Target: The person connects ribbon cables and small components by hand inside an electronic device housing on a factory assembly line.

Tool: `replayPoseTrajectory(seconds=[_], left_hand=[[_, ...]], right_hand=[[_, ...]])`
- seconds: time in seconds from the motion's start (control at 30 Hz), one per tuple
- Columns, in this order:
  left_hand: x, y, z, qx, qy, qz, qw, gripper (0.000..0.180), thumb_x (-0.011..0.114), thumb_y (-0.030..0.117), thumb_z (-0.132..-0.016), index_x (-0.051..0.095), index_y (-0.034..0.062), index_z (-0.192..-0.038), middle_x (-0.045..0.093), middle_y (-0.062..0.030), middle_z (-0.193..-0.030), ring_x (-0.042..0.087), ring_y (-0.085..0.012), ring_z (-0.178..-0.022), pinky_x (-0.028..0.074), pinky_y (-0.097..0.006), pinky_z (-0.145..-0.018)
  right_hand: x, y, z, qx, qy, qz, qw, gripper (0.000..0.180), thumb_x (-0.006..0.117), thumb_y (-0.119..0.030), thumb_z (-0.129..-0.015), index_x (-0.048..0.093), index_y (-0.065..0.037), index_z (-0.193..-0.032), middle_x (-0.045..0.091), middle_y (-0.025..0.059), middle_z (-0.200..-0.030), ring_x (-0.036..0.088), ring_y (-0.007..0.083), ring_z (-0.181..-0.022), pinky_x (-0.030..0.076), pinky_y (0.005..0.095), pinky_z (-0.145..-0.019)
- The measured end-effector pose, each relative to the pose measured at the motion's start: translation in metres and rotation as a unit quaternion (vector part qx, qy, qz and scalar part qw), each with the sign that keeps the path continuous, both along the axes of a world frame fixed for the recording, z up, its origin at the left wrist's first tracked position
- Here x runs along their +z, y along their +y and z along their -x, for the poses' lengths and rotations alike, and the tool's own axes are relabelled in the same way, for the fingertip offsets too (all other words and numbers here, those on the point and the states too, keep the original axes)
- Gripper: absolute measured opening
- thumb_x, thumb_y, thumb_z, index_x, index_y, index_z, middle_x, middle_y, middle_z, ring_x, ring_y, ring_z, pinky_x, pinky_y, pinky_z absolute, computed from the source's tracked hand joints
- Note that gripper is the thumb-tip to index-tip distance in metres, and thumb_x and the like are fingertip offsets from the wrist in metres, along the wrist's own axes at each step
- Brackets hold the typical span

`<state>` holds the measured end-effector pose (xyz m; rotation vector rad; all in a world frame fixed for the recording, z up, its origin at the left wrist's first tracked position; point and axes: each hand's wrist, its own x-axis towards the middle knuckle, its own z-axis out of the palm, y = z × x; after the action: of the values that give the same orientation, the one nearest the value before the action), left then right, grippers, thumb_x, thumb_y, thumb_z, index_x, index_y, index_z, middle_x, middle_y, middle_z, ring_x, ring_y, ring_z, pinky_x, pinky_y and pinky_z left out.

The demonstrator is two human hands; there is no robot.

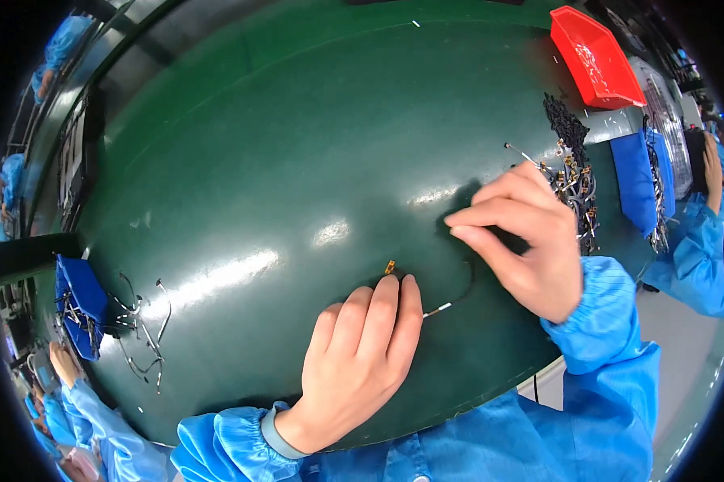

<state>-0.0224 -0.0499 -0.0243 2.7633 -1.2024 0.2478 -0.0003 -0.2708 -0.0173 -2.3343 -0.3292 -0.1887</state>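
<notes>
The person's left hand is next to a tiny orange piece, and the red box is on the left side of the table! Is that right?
Not quite: the red box is on the right side of the table, as the head view shows. The left hand is indeed next to a tiny orange piece.

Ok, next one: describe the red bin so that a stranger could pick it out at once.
Start from the green table and find the person's right hand. Look beyond it, past the black cable pile, to the far right. There sits the red bin, set apart by its colour: the nearest other bin is blue.
</notes>
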Motion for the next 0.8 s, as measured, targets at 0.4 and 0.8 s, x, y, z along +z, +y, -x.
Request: replayPoseTrajectory(seconds=[0.4, 0.8], left_hand=[[-0.002, 0.005, 0.001, -0.015, 0.048, 0.044, 0.998, 0.042, 0.068, 0.018, -0.074, 0.064, 0.0039, -0.114, 0.057, -0.0099, -0.112, 0.057, -0.0225, -0.092, 0.046, -0.032, -0.07], [-0.005, 0.001, -0.002, -0.004, 0.036, 0.05, 0.998, 0.036, 0.063, 0.032, -0.081, 0.065, 0.0085, -0.108, 0.059, -0.0029, -0.106, 0.056, -0.0159, -0.093, 0.044, -0.028, -0.072]], right_hand=[[0.004, -0.007, -0.008, 0.017, -0.063, 0.099, 0.993, 0.02, 0.078, -0.001, -0.07, 0.075, -0.006, -0.089, 0.065, 0.0066, -0.085, 0.057, 0.023, -0.083, 0.048, 0.0326, -0.074], [-0.011, 0.015, -0.003, -0.052, -0.093, 0.161, 0.981, 0.026, 0.084, -0.015, -0.068, 0.06, -0.004, -0.072, 0.053, 0.0062, -0.071, 0.05, 0.0263, -0.07, 0.044, 0.0349, -0.063]])
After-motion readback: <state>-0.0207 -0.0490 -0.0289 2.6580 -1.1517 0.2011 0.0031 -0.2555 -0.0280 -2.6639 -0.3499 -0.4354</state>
